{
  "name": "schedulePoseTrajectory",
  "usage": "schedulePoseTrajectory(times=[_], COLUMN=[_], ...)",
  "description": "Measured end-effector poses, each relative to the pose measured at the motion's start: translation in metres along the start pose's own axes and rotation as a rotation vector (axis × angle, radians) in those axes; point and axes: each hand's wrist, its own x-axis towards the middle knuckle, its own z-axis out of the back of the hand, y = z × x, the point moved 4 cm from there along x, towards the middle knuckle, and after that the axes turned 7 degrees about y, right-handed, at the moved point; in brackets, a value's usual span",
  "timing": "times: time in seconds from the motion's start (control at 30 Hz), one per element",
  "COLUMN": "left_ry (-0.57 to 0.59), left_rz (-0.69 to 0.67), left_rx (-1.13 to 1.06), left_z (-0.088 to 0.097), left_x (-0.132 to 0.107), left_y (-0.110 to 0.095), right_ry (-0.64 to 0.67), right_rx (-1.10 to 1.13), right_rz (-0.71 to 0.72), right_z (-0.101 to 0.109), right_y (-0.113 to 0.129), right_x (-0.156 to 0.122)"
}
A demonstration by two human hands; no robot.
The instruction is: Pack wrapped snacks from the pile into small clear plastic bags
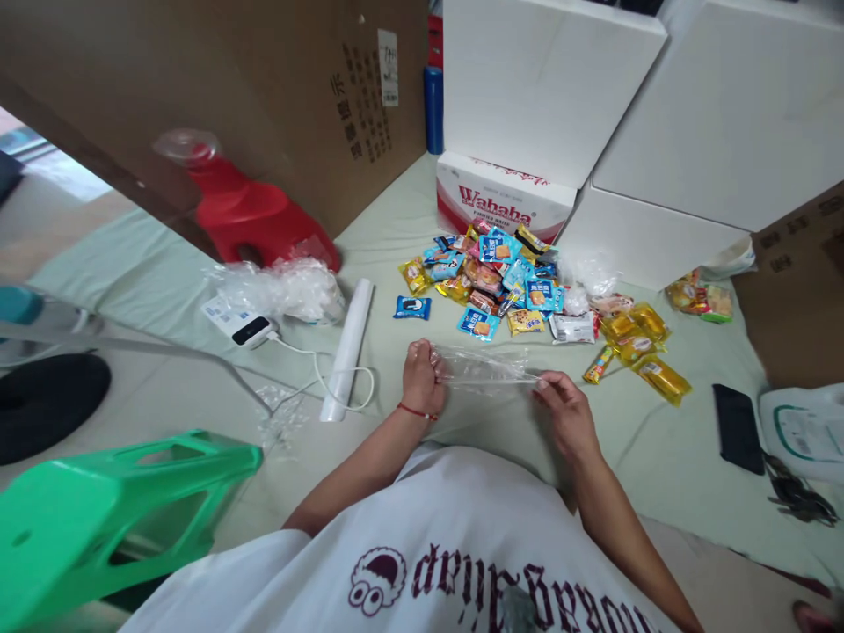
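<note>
A clear plastic bag (484,367) is stretched flat between my two hands, just above the pale green sheet (396,229). My left hand (422,378), with a red string at the wrist, is closed on the bag's left end. Thumb and fingers of my right hand (567,413) pinch its right edge. Just beyond the bag lies a heap of small snack packets (491,281), blue, orange and yellow, with more yellow packets (643,347) to the right.
A roll of clear bags (347,347) and a white device with a cable (241,325) lie to the left, near crumpled plastic (283,286). A red stool (254,215), a green stool (119,505), a Wahaha carton (501,198), white boxes (718,114), a black phone (737,428).
</note>
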Motion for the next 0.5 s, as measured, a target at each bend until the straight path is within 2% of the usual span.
schedulePoseTrajectory(times=[0.1,0.17,0.2,0.27,0.3,0.37,0.43,0.5], left_ry=[-0.036,-0.057,-0.085,-0.106,-0.061,0.156,0.435,0.588], left_rz=[0.028,0.047,-0.006,-0.240,-0.371,-0.542,-0.539,-0.432], left_rx=[-0.049,-0.010,0.052,0.269,0.411,0.689,0.870,0.923], left_z=[0.010,0.021,0.027,0.034,0.031,0.014,-0.011,-0.030], left_x=[0.007,0.011,0.011,0.004,-0.003,-0.017,-0.027,-0.027], left_y=[-0.004,-0.013,-0.021,-0.044,-0.055,-0.066,-0.059,-0.042], right_ry=[0.106,0.110,0.100,0.098,0.113,0.166,0.234,0.287], right_rx=[0.202,0.168,0.105,-0.049,-0.120,-0.214,-0.262,-0.291], right_rz=[-0.122,-0.130,-0.103,-0.033,-0.007,0.019,0.041,0.057], right_z=[-0.011,-0.011,-0.009,-0.003,0.000,0.004,0.005,0.005], right_y=[-0.003,-0.005,-0.005,-0.004,-0.003,0.002,0.009,0.018], right_x=[-0.007,-0.010,-0.012,-0.012,-0.012,-0.009,-0.005,-0.002])
